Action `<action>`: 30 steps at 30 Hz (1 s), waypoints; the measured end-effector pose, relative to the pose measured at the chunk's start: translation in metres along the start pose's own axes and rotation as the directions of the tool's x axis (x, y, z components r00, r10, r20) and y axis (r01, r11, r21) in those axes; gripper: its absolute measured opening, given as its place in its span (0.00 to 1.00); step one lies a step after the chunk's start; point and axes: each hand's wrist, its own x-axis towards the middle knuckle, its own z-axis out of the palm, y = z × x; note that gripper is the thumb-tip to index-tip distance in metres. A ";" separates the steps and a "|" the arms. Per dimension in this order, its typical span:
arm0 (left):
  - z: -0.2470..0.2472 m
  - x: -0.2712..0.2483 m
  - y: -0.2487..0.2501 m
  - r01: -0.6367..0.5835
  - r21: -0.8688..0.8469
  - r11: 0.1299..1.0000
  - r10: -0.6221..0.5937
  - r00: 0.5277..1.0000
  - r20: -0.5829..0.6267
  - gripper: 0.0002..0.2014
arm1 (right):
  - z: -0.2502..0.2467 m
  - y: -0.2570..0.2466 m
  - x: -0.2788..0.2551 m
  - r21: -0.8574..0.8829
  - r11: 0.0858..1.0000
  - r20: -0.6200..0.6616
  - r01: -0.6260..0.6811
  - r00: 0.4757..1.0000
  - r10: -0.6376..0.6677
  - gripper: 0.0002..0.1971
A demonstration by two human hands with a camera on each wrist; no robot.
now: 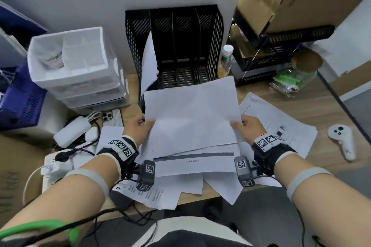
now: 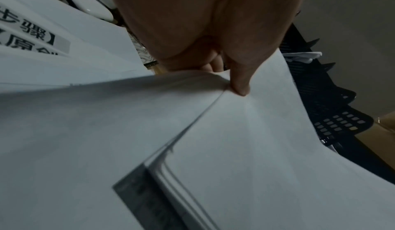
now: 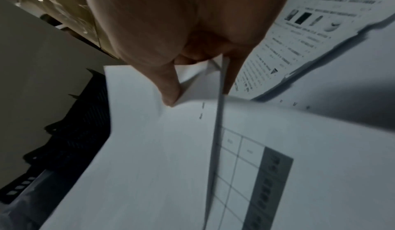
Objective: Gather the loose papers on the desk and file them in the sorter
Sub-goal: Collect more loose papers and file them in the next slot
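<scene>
Desk: wooden top, strewn with loose printed sheets.
Sorter: black mesh, upright against the wall, four slots; one sheet leans in the leftmost slot.
Drawer unit: white plastic, left of the sorter.
Paper stack: several sheets, blank one on top, held just in front of the sorter, over the loose sheets.
Left hand: clamped on the stack's left edge, thumb on top.
Right hand: clamped on the right edge, thumb on top.
Controller: white, far right on the desk.
</scene>
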 end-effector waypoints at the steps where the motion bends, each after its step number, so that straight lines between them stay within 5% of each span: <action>1: 0.001 -0.001 -0.001 -0.008 0.002 1.000 0.008 1.000 0.010 0.08 | -0.001 0.001 0.000 -0.038 0.999 -0.010 -0.008 1.000 0.008 0.14; 9: 0.035 -0.001 -0.002 -0.013 -0.008 1.000 0.014 0.985 0.170 0.15 | -0.032 0.016 -0.016 -0.269 0.955 -0.285 -0.126 0.957 0.046 0.21; 13: 0.049 0.007 -0.002 0.004 0.021 1.000 -0.006 0.993 0.114 0.13 | -0.066 0.007 -0.027 -0.235 0.939 -0.578 -0.251 0.813 0.072 0.13; 16: 0.064 0.009 0.000 0.044 0.022 0.999 -0.047 0.987 0.154 0.14 | -0.076 -0.015 -0.041 -0.339 0.936 -0.670 -0.097 0.723 -0.168 0.14; 19: 0.077 0.006 0.001 0.114 -0.008 0.993 -0.110 0.970 0.218 0.12 | -0.047 -0.037 -0.059 -0.504 0.826 -0.394 0.251 0.784 -0.479 0.20; 21: 0.082 0.000 0.003 0.165 -0.045 0.985 -0.149 0.957 0.249 0.12 | -0.016 -0.035 -0.068 -0.529 0.754 0.004 0.389 0.890 -0.456 0.25; 23: 0.085 -0.003 0.003 0.175 -0.035 0.984 -0.160 0.953 0.257 0.15 | 0.016 -0.026 -0.073 -0.559 0.697 0.325 0.449 0.892 -0.313 0.27; 30: 0.081 -0.005 -0.002 0.258 -0.039 0.965 -0.240 0.937 0.256 0.14 | 0.070 -0.003 -0.083 -0.556 0.666 0.541 0.497 0.825 -0.164 0.16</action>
